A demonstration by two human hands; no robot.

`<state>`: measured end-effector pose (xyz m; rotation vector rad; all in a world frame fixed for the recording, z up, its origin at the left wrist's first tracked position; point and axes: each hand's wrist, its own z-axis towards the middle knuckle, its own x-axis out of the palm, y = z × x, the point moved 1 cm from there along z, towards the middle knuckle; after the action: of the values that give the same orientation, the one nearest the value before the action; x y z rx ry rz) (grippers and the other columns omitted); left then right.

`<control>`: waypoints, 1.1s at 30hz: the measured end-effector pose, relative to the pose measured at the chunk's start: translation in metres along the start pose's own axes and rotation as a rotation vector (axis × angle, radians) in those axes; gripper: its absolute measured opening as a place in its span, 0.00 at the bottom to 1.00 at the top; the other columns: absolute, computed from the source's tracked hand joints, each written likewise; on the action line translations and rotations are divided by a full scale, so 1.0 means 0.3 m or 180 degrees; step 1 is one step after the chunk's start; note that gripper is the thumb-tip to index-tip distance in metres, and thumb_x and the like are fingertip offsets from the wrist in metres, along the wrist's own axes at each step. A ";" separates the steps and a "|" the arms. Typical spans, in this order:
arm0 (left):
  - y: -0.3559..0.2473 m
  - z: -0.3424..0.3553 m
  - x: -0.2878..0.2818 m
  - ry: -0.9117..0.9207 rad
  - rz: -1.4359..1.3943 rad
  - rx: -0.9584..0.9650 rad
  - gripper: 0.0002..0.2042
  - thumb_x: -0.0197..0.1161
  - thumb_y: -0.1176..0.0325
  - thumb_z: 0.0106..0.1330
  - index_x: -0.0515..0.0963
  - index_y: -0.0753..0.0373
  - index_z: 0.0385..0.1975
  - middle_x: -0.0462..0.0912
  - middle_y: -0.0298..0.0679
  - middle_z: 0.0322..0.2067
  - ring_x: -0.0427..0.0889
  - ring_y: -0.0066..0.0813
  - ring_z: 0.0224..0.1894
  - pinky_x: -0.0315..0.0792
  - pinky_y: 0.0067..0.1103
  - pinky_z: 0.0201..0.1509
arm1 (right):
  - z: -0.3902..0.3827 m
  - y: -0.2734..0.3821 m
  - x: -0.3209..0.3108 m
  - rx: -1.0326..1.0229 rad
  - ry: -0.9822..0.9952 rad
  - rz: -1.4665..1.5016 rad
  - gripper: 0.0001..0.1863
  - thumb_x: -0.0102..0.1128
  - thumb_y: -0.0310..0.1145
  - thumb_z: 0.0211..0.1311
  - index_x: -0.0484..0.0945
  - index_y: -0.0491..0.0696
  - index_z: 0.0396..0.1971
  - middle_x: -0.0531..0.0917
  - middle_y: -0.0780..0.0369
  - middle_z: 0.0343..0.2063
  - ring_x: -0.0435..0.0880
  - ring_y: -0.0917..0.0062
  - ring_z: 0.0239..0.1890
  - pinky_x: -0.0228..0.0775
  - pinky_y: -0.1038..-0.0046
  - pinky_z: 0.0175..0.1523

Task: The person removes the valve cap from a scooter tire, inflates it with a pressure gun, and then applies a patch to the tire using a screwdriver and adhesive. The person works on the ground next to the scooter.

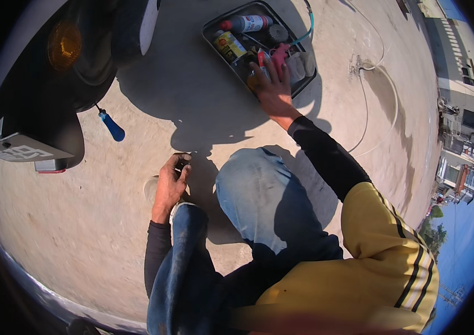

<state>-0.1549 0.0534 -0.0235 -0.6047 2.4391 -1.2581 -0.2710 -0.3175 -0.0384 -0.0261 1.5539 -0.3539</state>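
A black tray [208, 32] on the ground holds a spray can with a red cap [245, 24], a yellow can [229, 47], a pink tool [280, 56] with a teal hose, a dark ridged piece [277, 34] and clear containers [296, 65]. My right hand [273, 89] reaches into the tray, fingers apart over a red and white can [262, 56]. My left hand [172, 182] is beside my knee, fingers curled round something small and dark that I cannot make out. A screwdriver with a blue handle [110, 125] sticks out from the underside of a dark vehicle.
The vehicle [30, 89], with an amber lamp [63, 46] and a plate [27, 151], fills the upper left. Pale concrete ground [69, 223] lies below it. A looped white hose [393, 95] runs right of the tray. Buildings [460, 72] stand at the far right.
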 end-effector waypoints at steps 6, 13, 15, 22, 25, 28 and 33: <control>0.017 -0.006 -0.007 -0.0135 -0.0114 0.0223 0.09 0.61 0.76 0.75 0.79 0.68 0.52 0.83 0.34 0.38 0.76 0.20 0.36 0.74 0.20 0.44 | 0.017 -0.048 -0.108 0.0770 -0.0352 0.0565 0.18 0.66 0.32 0.55 0.90 0.52 0.47 0.66 0.61 0.75 0.60 0.53 0.78 0.48 0.32 0.76; -0.102 0.030 -0.029 -0.0306 0.0301 0.0979 0.12 0.60 0.81 0.72 0.80 0.66 0.53 0.84 0.38 0.38 0.78 0.23 0.31 0.74 0.21 0.37 | 0.017 -0.117 -0.298 0.0893 -0.1000 0.0988 0.11 0.69 0.32 0.54 0.90 0.48 0.37 0.80 0.59 0.62 0.72 0.56 0.69 0.62 0.47 0.70; -0.183 0.029 -0.038 -0.0325 0.0367 0.1034 0.11 0.59 0.80 0.72 0.80 0.67 0.52 0.86 0.42 0.40 0.82 0.29 0.36 0.77 0.23 0.45 | 0.034 -0.114 -0.343 0.0900 -0.0979 0.1158 0.10 0.69 0.33 0.54 0.88 0.46 0.35 0.85 0.57 0.54 0.79 0.58 0.61 0.70 0.51 0.62; -0.368 0.028 -0.047 -0.0087 0.0088 0.0961 0.32 0.73 0.46 0.67 0.77 0.65 0.60 0.85 0.50 0.55 0.87 0.45 0.52 0.82 0.36 0.56 | 0.176 0.060 -0.561 -0.0180 -0.0333 0.2204 0.14 0.67 0.31 0.61 0.86 0.36 0.41 0.88 0.50 0.35 0.88 0.60 0.34 0.81 0.66 0.42; -0.380 0.042 -0.030 -0.0128 -0.0117 0.1005 0.55 0.71 0.23 0.53 0.66 0.65 0.69 0.76 0.59 0.64 0.82 0.58 0.62 0.82 0.44 0.60 | 0.238 0.204 -0.608 0.0974 0.0323 0.3239 0.16 0.66 0.34 0.62 0.86 0.36 0.42 0.89 0.47 0.36 0.90 0.56 0.37 0.82 0.63 0.46; -0.352 0.041 -0.032 -0.0492 -0.0471 0.0975 0.56 0.73 0.25 0.53 0.66 0.69 0.67 0.75 0.66 0.62 0.82 0.61 0.61 0.81 0.47 0.61 | 0.276 0.337 -0.671 0.0638 0.0900 0.3200 0.17 0.66 0.34 0.62 0.84 0.35 0.43 0.88 0.44 0.34 0.89 0.51 0.37 0.81 0.60 0.45; -0.285 -0.010 -0.091 -0.0856 -0.0633 0.0864 0.39 0.77 0.45 0.64 0.71 0.73 0.60 0.84 0.59 0.50 0.87 0.47 0.51 0.82 0.36 0.56 | 0.291 0.484 -0.658 0.0509 0.1121 0.3807 0.15 0.68 0.31 0.59 0.84 0.36 0.43 0.87 0.44 0.33 0.88 0.52 0.35 0.81 0.61 0.44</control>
<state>-0.1143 0.0250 0.0513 -0.8896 1.9875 -1.4476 -0.1511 -0.1505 0.1212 1.0909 1.6018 0.4954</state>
